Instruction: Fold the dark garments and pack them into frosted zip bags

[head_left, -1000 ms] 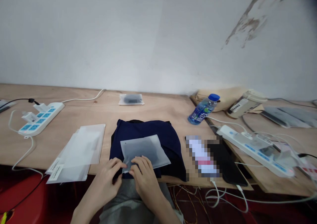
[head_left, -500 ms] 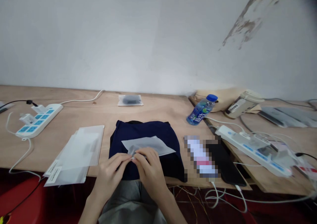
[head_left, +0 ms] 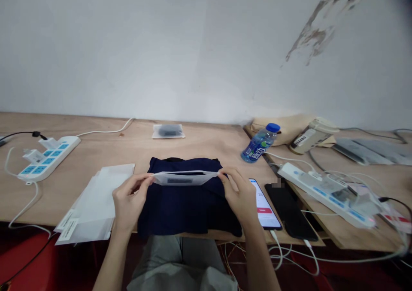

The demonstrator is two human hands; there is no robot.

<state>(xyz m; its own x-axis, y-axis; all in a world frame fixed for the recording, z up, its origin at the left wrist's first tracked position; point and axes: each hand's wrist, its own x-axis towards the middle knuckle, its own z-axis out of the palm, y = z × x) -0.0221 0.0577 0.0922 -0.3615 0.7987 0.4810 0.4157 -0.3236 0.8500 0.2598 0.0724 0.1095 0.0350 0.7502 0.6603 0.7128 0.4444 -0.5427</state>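
Pouch: frosted plastic pouch (head_left: 184,178) is now lifted off the folded navy garment (head_left: 186,196) — held above it, mouth spread.
Left hand (head_left: 128,201): pinched on one end.
Right hand (head_left: 240,194): pinched on the other — moved apart since.

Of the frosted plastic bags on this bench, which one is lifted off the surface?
The frosted bag stretched between the left hand and right hand, above the navy garment. The stack of empty bags and the filled bag lie flat.

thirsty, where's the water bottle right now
In the head view, the clear plastic water bottle with the blue cap lies tilted on the wooden table, right of the folded navy cloth, beside the white power strip.
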